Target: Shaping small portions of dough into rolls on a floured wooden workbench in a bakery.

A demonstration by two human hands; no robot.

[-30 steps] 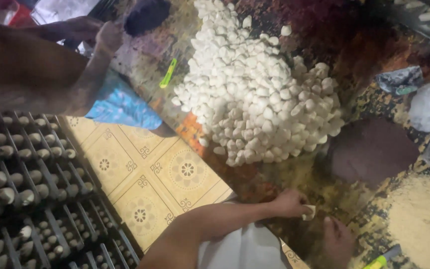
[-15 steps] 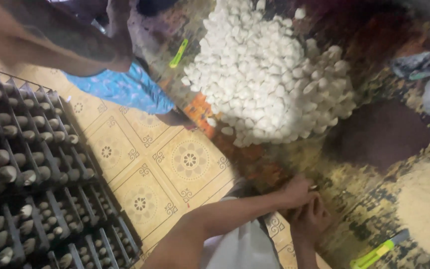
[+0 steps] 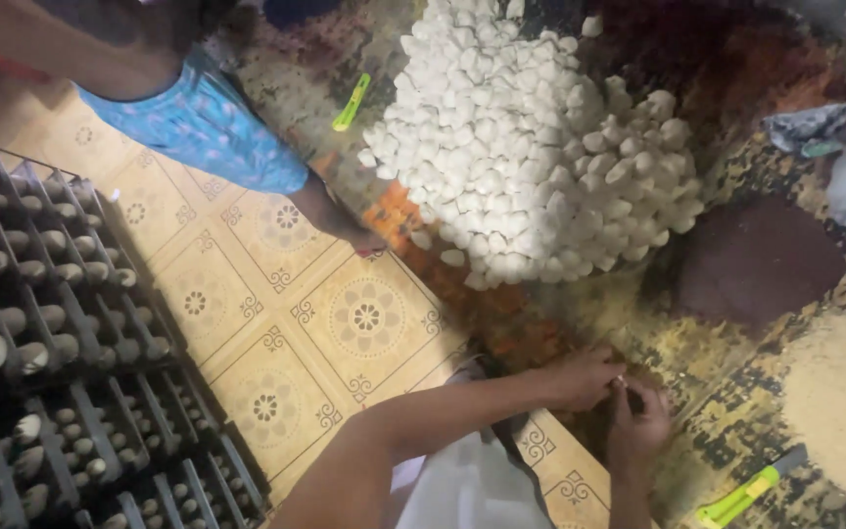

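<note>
Down at about five o'clock in the head view, the left hand (image 3: 580, 377) and the right hand (image 3: 638, 421) meet fingertip to fingertip, touching. Their fingers are pinched together around a small pale piece (image 3: 620, 381), mostly hidden, so its kind cannot be told. A large heap of white lumps (image 3: 531, 147) lies at twelve o'clock from the hands, well apart from them. A dark brown mound (image 3: 756, 260) sits at two o'clock, and a tan powder pile (image 3: 839, 392) at three o'clock. A green-handled cutter (image 3: 741, 500) lies near the right hand, at four o'clock. A second green cutter (image 3: 352, 102) rests left of the heap. At nine o'clock stands a black rack of filled tubes (image 3: 51, 323) on the patterned tile floor (image 3: 364, 318). Another person's leg in blue cloth (image 3: 208, 122) stands at eleven o'clock.
</note>
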